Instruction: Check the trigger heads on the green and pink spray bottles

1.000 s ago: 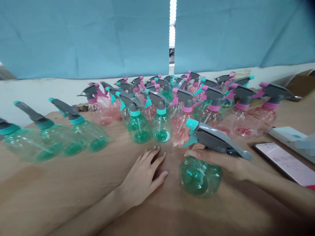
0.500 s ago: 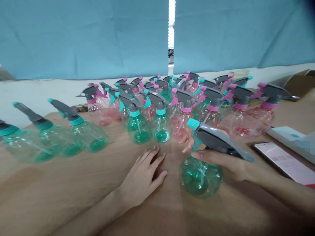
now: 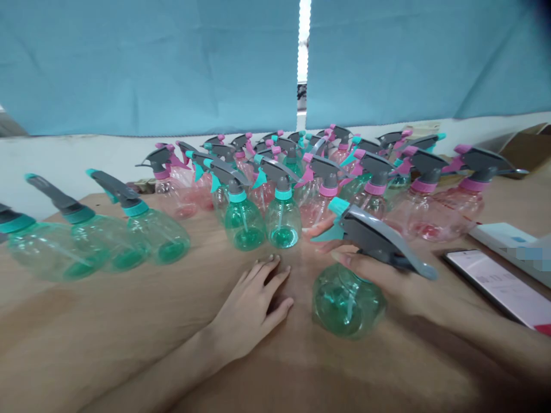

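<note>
My right hand [image 3: 365, 261] grips a green spray bottle [image 3: 348, 304] around its neck, under the grey head with a turquoise nozzle. The bottle tilts a little, and its base is close to the table; I cannot tell whether it touches. My left hand [image 3: 253, 304] lies flat on the wooden table [image 3: 142, 338] with fingers apart, holding nothing. Just beyond its fingertips stand two green spray bottles, a left one [image 3: 245, 226] and a right one [image 3: 283, 223]. Pink spray bottles, the closest one [image 3: 318, 206] among them, are behind the held bottle.
Several green spray bottles [image 3: 157, 235] stand at the left. A crowd of pink and green bottles fills the table's back. At the right lie a phone [image 3: 486, 281] and a white box [image 3: 508, 241]. A blue curtain [image 3: 172, 69] hangs behind, and a cardboard box [image 3: 529, 149] is at the far right.
The held spray bottle has moved slightly up and to the left, and the fingers of my right hand have shifted at its trigger. My left hand stays in place.
</note>
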Motion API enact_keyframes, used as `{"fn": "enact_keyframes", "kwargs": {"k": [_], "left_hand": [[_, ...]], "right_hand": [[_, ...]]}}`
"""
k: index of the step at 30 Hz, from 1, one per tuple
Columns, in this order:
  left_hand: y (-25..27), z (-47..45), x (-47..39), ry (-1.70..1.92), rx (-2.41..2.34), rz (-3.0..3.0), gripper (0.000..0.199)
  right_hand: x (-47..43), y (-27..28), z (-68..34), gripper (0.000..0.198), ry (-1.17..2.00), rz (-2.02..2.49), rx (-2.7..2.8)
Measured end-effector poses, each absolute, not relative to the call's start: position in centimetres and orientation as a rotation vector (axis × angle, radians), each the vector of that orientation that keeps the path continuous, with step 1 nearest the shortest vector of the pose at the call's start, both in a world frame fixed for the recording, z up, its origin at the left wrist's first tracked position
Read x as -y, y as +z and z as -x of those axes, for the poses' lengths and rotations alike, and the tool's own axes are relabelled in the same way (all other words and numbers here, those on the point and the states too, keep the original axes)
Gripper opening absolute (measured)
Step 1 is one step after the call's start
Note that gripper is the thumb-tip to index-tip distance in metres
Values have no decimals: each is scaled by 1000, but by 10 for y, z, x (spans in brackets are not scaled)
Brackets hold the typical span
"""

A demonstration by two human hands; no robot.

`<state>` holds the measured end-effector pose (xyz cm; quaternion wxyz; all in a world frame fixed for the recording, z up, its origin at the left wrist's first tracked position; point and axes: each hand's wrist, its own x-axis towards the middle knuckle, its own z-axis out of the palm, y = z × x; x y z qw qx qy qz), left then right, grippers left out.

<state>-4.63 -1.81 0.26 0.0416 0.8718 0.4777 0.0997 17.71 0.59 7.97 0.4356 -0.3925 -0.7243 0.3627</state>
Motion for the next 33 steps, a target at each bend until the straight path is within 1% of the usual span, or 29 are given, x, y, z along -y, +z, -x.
{"fn": "enact_keyframes", "kwargs": {"k": [3,5,9,11,15,18,22,33], "left_hand": [[4,46,18,303,-1475,-2658,46],[4,45,19,324,-1473,-2660,45],[2,46,18,371,-1450,-2670,45],[1,47,18,364,-1452,-2671,45],[-2,48,18,332,-1460,-2679,47],[-3,48,17,320,-1456,-2682,47],[-2,48,18,305,-1456,-2680,47],[-2,47,18,325,-1458,-2707,46]], "right_hand": [[-7,78,-176,23,931,995,1773],[-8,77,-178,24,937,973,1816],[-9,75,-179,20,941,919,1850],[-9,73,-178,15,933,913,1876],[-12,61,-176,4,823,912,1943],[-15,53,-177,8,761,949,1962],[-15,55,-177,5,671,1013,1968],[-12,62,-176,12,760,1036,1970]]}}
